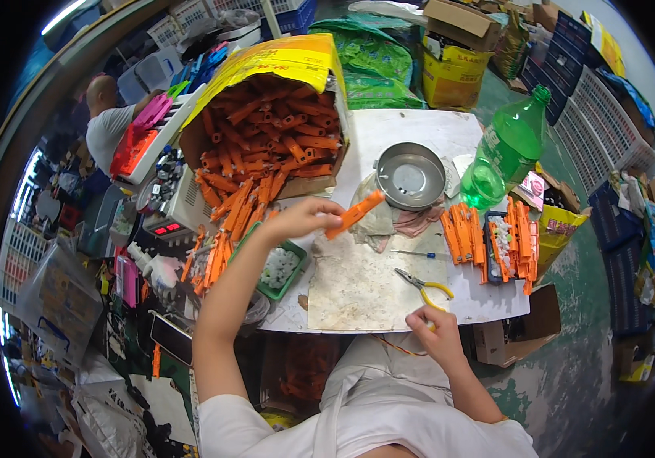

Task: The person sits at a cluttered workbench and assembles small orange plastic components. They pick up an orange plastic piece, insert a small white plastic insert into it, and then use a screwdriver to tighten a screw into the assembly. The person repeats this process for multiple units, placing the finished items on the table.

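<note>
White shirt [419,431]: nearest the camera, across the lower edge, with both bare forearms reaching past it.
Orange piece [359,211]: out over the table [495,304], left of the steel bowl [411,203], tilted with its far end up to the right.
Handling: looks like light, stiff moulded plastic, perhaps a little slippery; thin parts could probably crack if squeezed hard. The long flat sides near one end should give the surest hold.
Left hand [306,219]: thumb and fingers pinched together on the near end of the orange piece, most of its length left free.
Right hand [436,336]: at the table's front edge, just below the pliers [428,287], fingers curled inward; too small a view to tell whether they pinch anything.
Yellow carton [282,50]: on its side beyond the left hand, its loose orange parts [266,126] spilling toward the person.
Green tray [273,293]: below the left wrist, filled with small white pieces [279,269].
</note>
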A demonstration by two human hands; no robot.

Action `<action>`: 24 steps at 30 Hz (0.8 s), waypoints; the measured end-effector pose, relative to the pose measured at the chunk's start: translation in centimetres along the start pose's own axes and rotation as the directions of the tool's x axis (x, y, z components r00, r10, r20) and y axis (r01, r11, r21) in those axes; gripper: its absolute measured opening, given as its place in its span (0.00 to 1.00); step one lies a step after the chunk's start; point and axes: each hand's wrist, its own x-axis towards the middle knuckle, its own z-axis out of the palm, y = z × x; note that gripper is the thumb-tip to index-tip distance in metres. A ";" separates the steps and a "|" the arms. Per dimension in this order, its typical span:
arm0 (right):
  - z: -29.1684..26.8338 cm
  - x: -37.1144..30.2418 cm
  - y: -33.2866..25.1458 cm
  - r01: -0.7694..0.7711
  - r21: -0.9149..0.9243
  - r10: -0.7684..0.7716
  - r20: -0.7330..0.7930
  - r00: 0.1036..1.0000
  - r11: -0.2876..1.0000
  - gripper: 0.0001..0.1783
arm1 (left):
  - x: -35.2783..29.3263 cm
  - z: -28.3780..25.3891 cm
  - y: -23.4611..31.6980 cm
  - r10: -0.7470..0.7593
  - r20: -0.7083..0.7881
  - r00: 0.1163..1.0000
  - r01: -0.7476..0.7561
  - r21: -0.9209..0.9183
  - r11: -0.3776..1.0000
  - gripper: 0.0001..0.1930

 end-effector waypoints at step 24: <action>2.4 4.2 0.6 0.354 -0.560 -0.508 -0.144 0.849 0.749 0.16 | -1.6 20.0 4.6 -0.139 -0.590 0.796 -0.396 -0.680 0.617 0.18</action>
